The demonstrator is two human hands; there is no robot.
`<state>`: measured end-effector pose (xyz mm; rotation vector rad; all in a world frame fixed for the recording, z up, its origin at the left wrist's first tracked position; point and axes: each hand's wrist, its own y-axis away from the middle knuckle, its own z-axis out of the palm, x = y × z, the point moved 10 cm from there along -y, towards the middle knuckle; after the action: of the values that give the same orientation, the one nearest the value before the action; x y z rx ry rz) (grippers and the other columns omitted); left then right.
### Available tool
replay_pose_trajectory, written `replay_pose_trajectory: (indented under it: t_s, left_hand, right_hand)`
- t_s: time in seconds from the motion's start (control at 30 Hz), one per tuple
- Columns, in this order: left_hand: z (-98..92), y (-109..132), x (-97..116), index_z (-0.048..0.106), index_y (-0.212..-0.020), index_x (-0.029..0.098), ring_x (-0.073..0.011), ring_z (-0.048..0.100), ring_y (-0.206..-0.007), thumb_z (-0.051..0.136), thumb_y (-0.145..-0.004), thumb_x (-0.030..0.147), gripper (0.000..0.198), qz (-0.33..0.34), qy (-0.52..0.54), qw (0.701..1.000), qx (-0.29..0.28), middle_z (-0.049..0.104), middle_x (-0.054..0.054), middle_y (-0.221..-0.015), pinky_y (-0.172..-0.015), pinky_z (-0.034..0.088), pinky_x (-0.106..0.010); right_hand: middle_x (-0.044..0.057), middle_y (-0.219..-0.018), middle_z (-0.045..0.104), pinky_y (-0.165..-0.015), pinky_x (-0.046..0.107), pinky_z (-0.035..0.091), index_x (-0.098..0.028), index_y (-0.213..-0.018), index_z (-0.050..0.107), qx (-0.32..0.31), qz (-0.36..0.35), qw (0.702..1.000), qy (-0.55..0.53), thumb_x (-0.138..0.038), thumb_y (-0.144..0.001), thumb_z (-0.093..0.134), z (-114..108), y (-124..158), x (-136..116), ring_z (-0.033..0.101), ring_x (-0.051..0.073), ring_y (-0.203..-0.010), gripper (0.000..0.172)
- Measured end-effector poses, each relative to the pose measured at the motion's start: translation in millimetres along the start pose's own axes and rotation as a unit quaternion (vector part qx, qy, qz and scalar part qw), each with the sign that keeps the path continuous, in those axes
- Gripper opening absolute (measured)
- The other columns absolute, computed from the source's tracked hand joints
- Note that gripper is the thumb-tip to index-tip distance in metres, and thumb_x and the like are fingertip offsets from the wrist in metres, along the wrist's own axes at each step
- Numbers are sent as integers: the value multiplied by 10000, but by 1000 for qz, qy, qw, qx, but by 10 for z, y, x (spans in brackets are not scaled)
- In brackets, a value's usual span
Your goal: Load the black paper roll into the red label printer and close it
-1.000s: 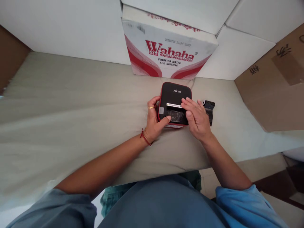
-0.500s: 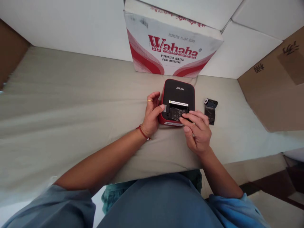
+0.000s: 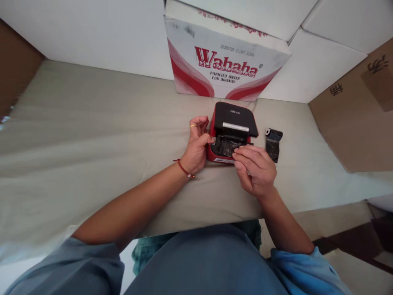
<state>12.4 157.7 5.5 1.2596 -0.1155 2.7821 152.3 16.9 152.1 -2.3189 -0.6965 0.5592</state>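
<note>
A red and black label printer (image 3: 236, 116) stands in front of me with its lid tilted partly up. My left hand (image 3: 197, 145) holds the printer's left side, thumb on the grey latch by the lid and fingers curled along the wall. Out of the printer's front comes a shiny black strip (image 3: 227, 147). The fingers of my right hand (image 3: 256, 166) are closed at the strip's right end; the thumb is bent in below them. Those fingertips partly cover the strip and the printer's front right corner. To the right lies a loose black strip with a small roll (image 3: 272, 145).
Behind the printer a Wahaha water carton (image 3: 227, 57) leans against white boxes (image 3: 104, 37). A brown cardboard box (image 3: 356, 114) stands at the right, another brown surface (image 3: 18, 69) at the far left. A beige cloth (image 3: 107, 135) covers the table; its front edge is near my body.
The printer's lid has come up from closed to partly raised, showing the dark inside. My left thumb has shifted slightly at the latch. My right hand stays at the black strip.
</note>
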Motion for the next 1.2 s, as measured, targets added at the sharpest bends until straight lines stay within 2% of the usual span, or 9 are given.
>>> replay_pose_trajectory:
  t_s: [0.13, 0.23, 0.37, 0.5, 0.67, 0.87, 1.03, 1.1, 1.2]
  left_hand:
    - [-6, 27, -58, 596, -1160, 337, -247, 554, -1524, 959, -728, 319, 565, 4, -16, 1000, -4, 626, 4, -1507, -1259, 478, -378]
    - [-1, 36, -73, 594, -1150, 330, -270, 578, -1482, 968, -751, 453, 561, 24, -27, 999, -20, 631, -15, -1501, -1239, 491, -411]
    - [7, 13, -80, 624, -1234, 339, -290, 607, -1459, 961, -761, 546, 616, 40, -34, 998, -40, 665, -33, -1460, -1244, 487, -440]
    - [-9, -10, -105, 630, -1267, 331, -297, 621, -1455, 982, -742, 559, 672, 33, -32, 998, -41, 690, -42, -1439, -1238, 485, -440]
    - [-27, -11, -115, 663, -1248, 322, -298, 633, -1449, 1001, -714, 545, 670, 25, -25, 999, -32, 714, -40, -1433, -1247, 492, -440]
    - [-28, -22, -117, 669, -1230, 302, -283, 676, -1354, 992, -710, 525, 652, 20, -23, 999, -30, 736, -40, -1363, -1156, 537, -419]
    - [-14, -37, -116, 665, -1220, 302, -289, 678, -1338, 975, -724, 518, 624, 22, -26, 999, -38, 738, -45, -1358, -1150, 534, -432]
    - [-18, -38, -119, 659, -1219, 301, -285, 677, -1327, 972, -724, 512, 623, 21, -27, 999, -35, 737, -43, -1338, -1131, 535, -425]
    - [-5, -27, -119, 649, -1211, 300, -284, 672, -1332, 977, -719, 507, 626, 19, -24, 999, -37, 727, -41, -1339, -1126, 536, -419]
  right_hand:
    - [77, -1069, 907, -912, 416, 706, -229, -1109, 852, 2, -2, 1000, -17, -194, -1083, 661, -67, -107, -34, 846, 249, -1010, 196]
    - [92, -1153, 906, -951, 400, 699, -236, -1120, 860, -24, 84, 996, -9, -283, -1154, 565, -81, -268, 136, 861, 245, -1059, 301]
    - [100, -1237, 897, -913, 414, 674, -244, -1269, 862, -182, 180, 963, 85, -320, -1157, 493, 179, -538, 498, 854, 290, -1075, 392]
    - [124, -1125, 901, -760, 422, 606, -246, -1143, 876, -342, 150, 908, 191, -238, -1070, 583, 598, -779, 752, 822, 321, -909, 302]
    - [211, -1056, 883, -795, 431, 600, -171, -1099, 879, -438, 119, 860, 232, -166, -1046, 593, 992, -979, 806, 836, 369, -982, 291]
    - [248, -1223, 871, -883, 427, 632, -118, -1310, 821, -415, 149, 867, 232, -141, -1079, 557, 1075, -1017, 813, 847, 371, -1110, 351]
    - [203, -1112, 889, -808, 422, 633, -178, -1181, 855, -408, 135, 874, 227, -244, -1037, 648, 1125, -943, 879, 840, 355, -983, 261]
    - [181, -1128, 890, -807, 432, 626, -195, -1238, 839, -399, 149, 877, 222, -245, -1025, 655, 981, -931, 825, 835, 360, -986, 286]
    - [145, -1173, 885, -847, 455, 617, -228, -1315, 809, -336, 179, 903, 200, -298, -1009, 707, 405, -943, 695, 820, 368, -1021, 329]
